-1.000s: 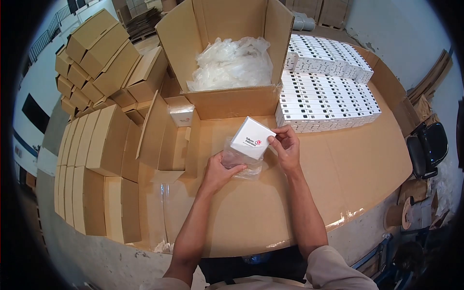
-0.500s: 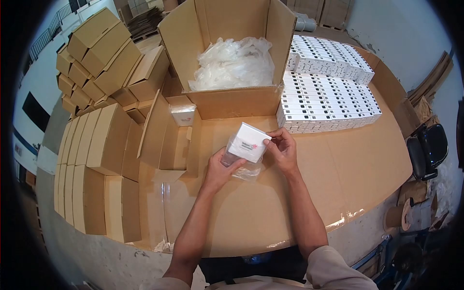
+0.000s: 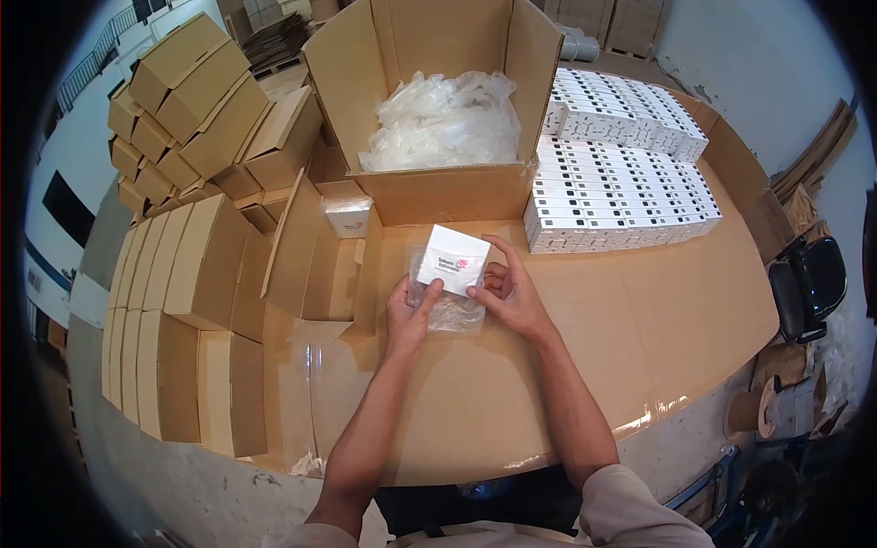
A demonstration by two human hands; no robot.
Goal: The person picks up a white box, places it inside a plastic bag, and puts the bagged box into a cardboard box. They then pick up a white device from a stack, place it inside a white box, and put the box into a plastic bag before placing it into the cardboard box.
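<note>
A small white box with dark and pink print sits partly inside a clear plastic bag, whose loose end hangs crumpled below it. My left hand is closed on the bagged box, thumb over the lower front. At the box's lower right corner, the thumb of my right hand presses on the edge; its index finger stretches up beside the box and the others curl behind. Left of my hands an open cardboard carton holds a bagged white box at its far end.
A large carton full of clear plastic bags stands at the back. Rows of white boxes are stacked to the right on the cardboard-covered table. Brown cartons pile up on the left; a black chair is at far right.
The white box has shifted slightly left and up and sits more upright. My right hand has slid from its upper right side to the lower right corner, index finger now extended.
</note>
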